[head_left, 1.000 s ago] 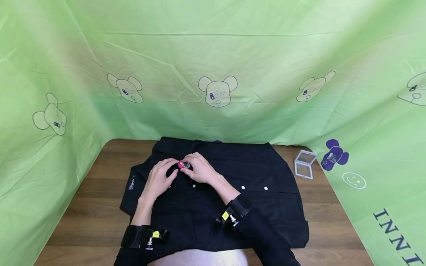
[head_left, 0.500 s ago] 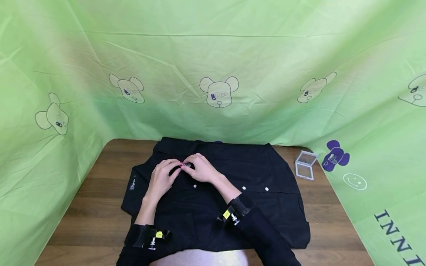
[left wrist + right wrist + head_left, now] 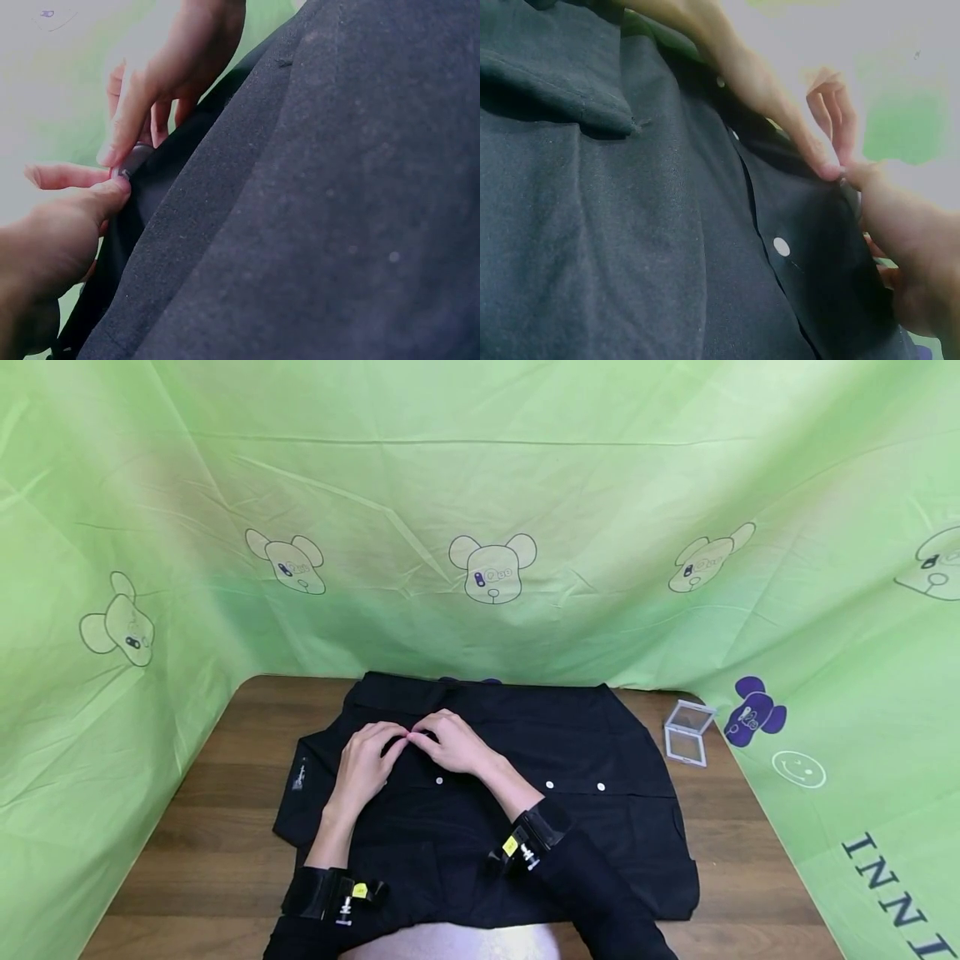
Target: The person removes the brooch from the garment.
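A black buttoned shirt [image 3: 487, 860] lies spread on the wooden table. Near its upper left, my left hand [image 3: 363, 764] and right hand [image 3: 453, 745] meet with fingertips together. Between them they pinch a small round red badge, whose thin red rim [image 3: 113, 173] and a small metallic bit show in the left wrist view; its face is hidden. In that view, my left thumb and forefinger come from the lower left, and the right fingers reach down from above. A fold of the shirt front is raised at the fingertips in the right wrist view, near a white button [image 3: 781, 247].
A small clear-lidded case [image 3: 686, 745] stands open at the table's right back. Wooden tabletop [image 3: 195, 835] shows left and right of the shirt. A green printed cloth [image 3: 487, 485] hangs close behind and along both sides.
The red badge's printed face was visible between my hands; it has tilted and gone out of sight in the head view. My left fingers have closed in to meet the right ones.
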A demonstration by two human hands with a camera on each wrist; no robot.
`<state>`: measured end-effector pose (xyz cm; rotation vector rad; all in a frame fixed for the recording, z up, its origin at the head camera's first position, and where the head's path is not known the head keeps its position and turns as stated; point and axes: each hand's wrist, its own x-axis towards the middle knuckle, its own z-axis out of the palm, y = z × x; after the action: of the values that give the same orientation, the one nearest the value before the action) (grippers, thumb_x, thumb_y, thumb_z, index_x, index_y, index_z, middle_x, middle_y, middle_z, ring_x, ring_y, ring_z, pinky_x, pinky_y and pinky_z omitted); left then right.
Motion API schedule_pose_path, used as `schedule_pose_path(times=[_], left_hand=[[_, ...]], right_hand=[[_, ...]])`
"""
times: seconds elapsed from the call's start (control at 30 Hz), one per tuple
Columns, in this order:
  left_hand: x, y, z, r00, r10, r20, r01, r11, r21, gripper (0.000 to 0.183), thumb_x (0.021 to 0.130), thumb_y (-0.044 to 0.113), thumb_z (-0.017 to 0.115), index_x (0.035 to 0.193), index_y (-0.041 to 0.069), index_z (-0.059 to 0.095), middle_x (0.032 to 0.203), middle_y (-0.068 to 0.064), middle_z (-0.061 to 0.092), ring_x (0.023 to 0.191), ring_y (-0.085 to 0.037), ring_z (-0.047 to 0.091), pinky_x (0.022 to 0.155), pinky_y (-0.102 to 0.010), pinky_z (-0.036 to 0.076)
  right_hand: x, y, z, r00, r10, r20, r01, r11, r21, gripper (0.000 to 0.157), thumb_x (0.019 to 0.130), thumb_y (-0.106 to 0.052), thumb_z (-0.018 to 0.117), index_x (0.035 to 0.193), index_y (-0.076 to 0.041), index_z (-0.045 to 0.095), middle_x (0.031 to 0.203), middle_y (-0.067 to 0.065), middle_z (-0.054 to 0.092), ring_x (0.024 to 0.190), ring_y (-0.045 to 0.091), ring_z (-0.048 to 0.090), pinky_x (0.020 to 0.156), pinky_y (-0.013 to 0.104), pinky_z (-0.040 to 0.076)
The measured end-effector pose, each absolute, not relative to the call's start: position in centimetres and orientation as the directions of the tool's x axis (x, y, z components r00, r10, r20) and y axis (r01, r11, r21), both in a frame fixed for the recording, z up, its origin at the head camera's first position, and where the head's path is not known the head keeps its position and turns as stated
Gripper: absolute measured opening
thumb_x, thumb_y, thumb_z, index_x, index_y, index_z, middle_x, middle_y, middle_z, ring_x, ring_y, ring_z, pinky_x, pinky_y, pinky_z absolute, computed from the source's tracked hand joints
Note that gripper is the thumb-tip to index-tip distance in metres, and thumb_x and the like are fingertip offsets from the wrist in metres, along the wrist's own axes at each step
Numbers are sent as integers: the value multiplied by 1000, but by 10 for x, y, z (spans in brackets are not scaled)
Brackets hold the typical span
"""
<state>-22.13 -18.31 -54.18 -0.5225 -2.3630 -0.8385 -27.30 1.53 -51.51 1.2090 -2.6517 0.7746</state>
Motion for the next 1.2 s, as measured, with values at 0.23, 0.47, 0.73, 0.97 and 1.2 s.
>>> schedule_pose_path(times=[0.23,0.47,0.73,0.97,1.2], left_hand=[[-219,-181,-536,-769,168,616,515,735,442,11,90,17,80,100,11,81,102,0,76,99,-19,65,82,-45,53],[-218,-177,-528,-773,177,610,484,785,385,12,89,18,80,100,12,80,103,-1,76,98,-22,64,80,-47,51],[-217,-173,-521,-742,194,642,490,810,321,11,88,16,81,98,10,79,101,-3,76,98,-24,64,77,-47,50],[-217,-171,-520,-717,208,665,506,811,293,11,88,14,81,97,8,79,100,-4,75,97,-25,64,77,-47,50],[-216,-169,-518,-722,220,656,510,810,290,10,91,14,78,99,8,77,101,-5,74,97,-26,64,78,-48,50]], right_hand=[[-271,21,-514,-679,-649,343,-731,553,-401,34,104,-34,61,120,-8,76,118,2,74,114,14,60,101,33,49],[-265,26,-511,-611,-644,461,-783,578,-231,27,99,-31,68,113,-10,77,113,1,74,112,17,60,97,37,48],[-263,26,-509,-523,-681,513,-818,569,-78,16,95,-25,72,103,-12,78,102,-1,76,105,19,61,97,38,46],[-262,24,-507,-532,-692,488,-798,602,-15,16,99,-25,66,98,-14,78,98,-3,76,100,16,62,94,34,46],[-262,22,-504,-518,-695,498,-792,610,28,16,99,-24,66,93,-16,79,94,-4,76,96,15,63,88,33,47]])
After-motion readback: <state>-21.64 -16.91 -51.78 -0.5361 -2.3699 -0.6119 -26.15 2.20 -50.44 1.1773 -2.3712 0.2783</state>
